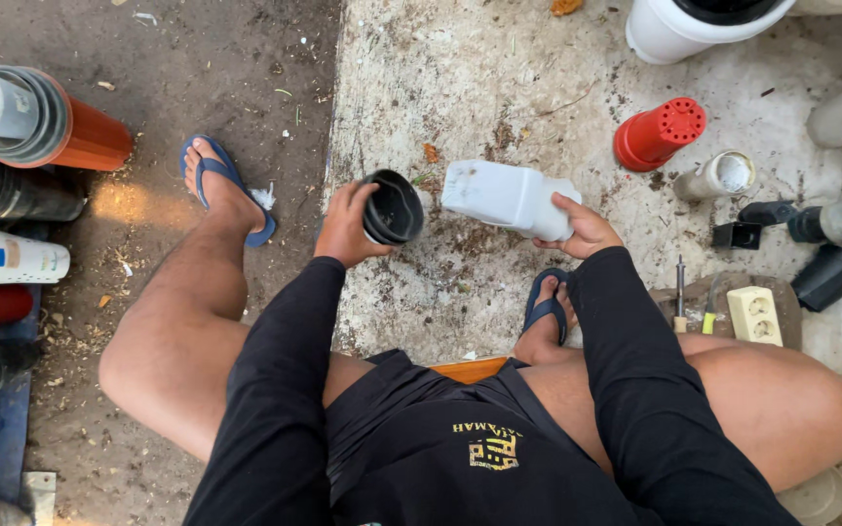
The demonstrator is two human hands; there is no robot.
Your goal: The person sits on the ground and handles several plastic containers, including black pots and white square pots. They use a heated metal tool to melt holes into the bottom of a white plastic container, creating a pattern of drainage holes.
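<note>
My left hand (345, 226) grips a short black round cup-like cap (393, 207), its hollow side turned toward the camera. A white plastic bottle-shaped container (507, 198) lies sideways in my right hand (585, 228), which holds it by its narrow end. The two objects hover close together above a rough concrete slab (479, 88), a small gap between them. I sit low with knees spread, black sleeves on both arms, blue flip-flops on both feet.
A red perforated cone-shaped piece (657, 132) and a small white cylinder (723, 174) lie on the slab at right. Black fittings (830, 275), a cream power socket (754, 314) and two screwdrivers (680, 297) sit near my right knee. Stacked tubes and cups (21, 117) line the left edge.
</note>
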